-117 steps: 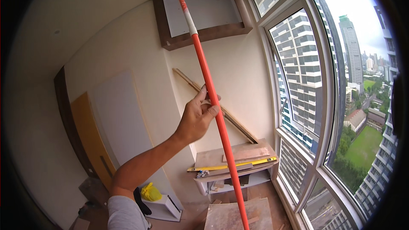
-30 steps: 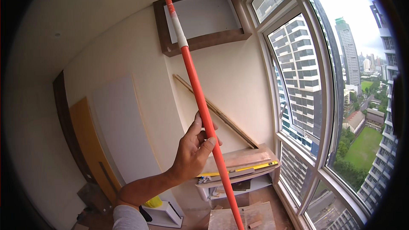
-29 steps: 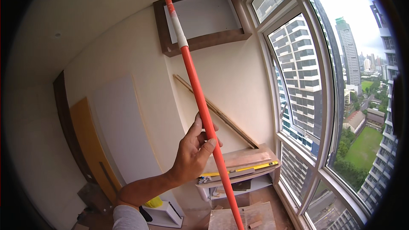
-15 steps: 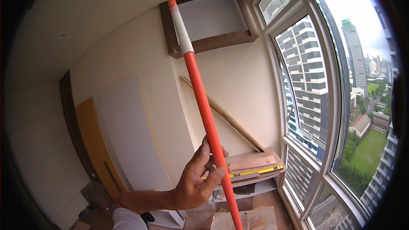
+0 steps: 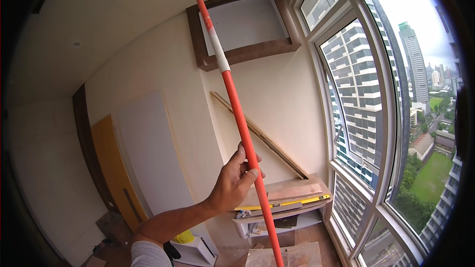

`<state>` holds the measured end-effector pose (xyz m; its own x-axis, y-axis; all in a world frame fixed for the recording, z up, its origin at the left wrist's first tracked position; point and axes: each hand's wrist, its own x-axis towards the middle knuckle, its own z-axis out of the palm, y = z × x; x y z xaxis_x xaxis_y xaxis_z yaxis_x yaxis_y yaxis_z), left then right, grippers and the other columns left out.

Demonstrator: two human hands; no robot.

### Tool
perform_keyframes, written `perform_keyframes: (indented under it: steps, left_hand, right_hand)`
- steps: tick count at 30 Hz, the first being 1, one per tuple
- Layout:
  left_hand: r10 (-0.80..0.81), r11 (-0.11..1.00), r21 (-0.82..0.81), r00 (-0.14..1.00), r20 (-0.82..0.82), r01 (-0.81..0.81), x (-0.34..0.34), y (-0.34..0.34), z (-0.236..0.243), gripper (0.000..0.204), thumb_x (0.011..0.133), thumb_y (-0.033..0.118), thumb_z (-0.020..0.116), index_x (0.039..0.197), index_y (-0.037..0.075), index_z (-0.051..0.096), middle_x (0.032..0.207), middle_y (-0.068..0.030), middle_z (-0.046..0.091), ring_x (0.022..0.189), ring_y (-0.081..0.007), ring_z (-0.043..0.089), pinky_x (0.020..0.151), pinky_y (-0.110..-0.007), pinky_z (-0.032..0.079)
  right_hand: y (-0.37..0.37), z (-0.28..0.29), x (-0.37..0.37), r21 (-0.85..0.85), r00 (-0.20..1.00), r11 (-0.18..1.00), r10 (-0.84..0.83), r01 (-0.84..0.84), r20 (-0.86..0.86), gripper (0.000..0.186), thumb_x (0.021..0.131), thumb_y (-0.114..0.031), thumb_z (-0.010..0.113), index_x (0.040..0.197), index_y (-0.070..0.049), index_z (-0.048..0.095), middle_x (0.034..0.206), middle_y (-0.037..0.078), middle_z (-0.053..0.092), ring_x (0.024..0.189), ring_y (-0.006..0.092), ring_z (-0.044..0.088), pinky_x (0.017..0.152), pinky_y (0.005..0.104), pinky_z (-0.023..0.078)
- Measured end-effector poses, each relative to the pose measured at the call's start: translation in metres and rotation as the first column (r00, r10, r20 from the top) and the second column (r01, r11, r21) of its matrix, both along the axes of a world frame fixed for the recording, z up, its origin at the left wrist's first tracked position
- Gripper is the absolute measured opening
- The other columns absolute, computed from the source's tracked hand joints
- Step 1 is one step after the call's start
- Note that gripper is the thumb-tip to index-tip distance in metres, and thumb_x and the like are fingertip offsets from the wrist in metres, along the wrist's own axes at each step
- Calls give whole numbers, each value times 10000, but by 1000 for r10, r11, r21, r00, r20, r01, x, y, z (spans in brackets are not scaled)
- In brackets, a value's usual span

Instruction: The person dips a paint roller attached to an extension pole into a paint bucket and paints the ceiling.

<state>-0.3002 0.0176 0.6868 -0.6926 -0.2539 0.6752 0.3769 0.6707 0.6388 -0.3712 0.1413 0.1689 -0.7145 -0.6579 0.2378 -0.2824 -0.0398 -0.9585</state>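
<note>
Pole point(image 5: 239, 113), red, 11:30 to 5:30 o'clock | my left hand point(image 5: 231, 184) pinches it, thumb-opposite-fingers | right hand unseen, can't tell | I'd judge: firm grip, clear of brown-framed box point(image 5: 257, 57) at 12

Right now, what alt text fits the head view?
The person's left hand holds a long red-and-white pole slanting upward. Behind it are a brown-framed wall cabinet, a slanting wood strip and, at right, tall windows.

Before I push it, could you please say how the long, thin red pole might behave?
The long, thin red pole is probably stiff, as it looks nearly straight. It would likely swing readily, being so slender, with only the left hand visible on it.
</note>
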Motion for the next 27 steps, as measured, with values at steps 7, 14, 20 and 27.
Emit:
perform_keyframes:
  steps: [7, 14, 20, 27]
  left_hand:
    - [75, 997, -35, 997, -15, -76, -13, -24, 13, 535, 956, 0, 488, 1459, -58, 317, 1173, -118, 503, 956, -187, 662, 825, -333, 548]
    - [155, 987, -43, 987, -46, -157, -34, -54, 38, 463, 897, 41, 507, 1354, -18, 457, 1118, -104, 540, 883, -184, 687, 663, -275, 443]
    - [187, 982, 14, 982, 15, -187, -55, -94, 72, 401, 864, 35, 499, 1263, -7, 513, 1096, -89, 540, 853, -176, 671, 656, -273, 427]
    - [223, 972, 72, 975, -11, -222, -86, -140, 110, 223, 827, 26, 490, 1035, 24, 572, 876, -63, 588, 775, -168, 643, 641, -282, 399]
  right_hand:
    - [2, -8, 0, 1, 1000, 1000, 2, -2, 4, 415, 1037, -403, 516, 991, -16, 658, 654, 137, 531, 597, 273, 508, 575, 436, 429]
    - [5, -53, 0, 31, 1000, 1000, -8, 7, 17, 419, 1037, -408, 515, 993, -17, 659, 654, 137, 531, 597, 275, 509, 576, 437, 430]
    - [0, -94, 1, 72, 998, 997, -22, 18, 58, 422, 1037, -412, 514, 994, -18, 659, 655, 136, 532, 598, 276, 509, 577, 438, 431]
    - [-1, -22, -1, 122, 995, 987, -96, 100, -33, 483, 1032, -487, 497, 1033, -37, 671, 674, 137, 540, 633, 269, 527, 600, 440, 444]
